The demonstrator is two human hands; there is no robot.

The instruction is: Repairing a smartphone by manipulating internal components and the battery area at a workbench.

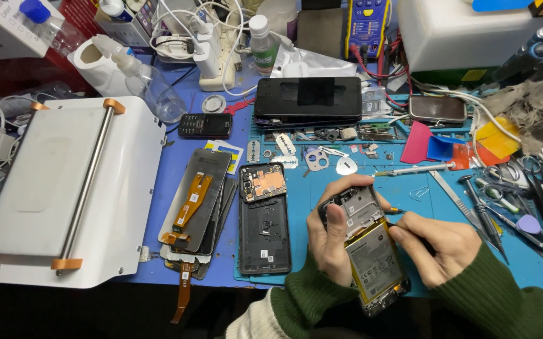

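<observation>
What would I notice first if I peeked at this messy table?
Probably the opened phone near the bottom middle, its insides and battery showing: the left hand grips it while the right hand pokes at it with a small screwdriver. Next, the big white machine with a metal bar fills the left side. Between them, on the blue mat, lie a stack of phone screens and an empty black phone shell.

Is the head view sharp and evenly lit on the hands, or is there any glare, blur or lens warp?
Head view: even light, the opened phone and both hands, left and right, sharp; a soft sheen on the white machine; straight edges bow toward the frame's borders; bottom edge falls dark.
</observation>
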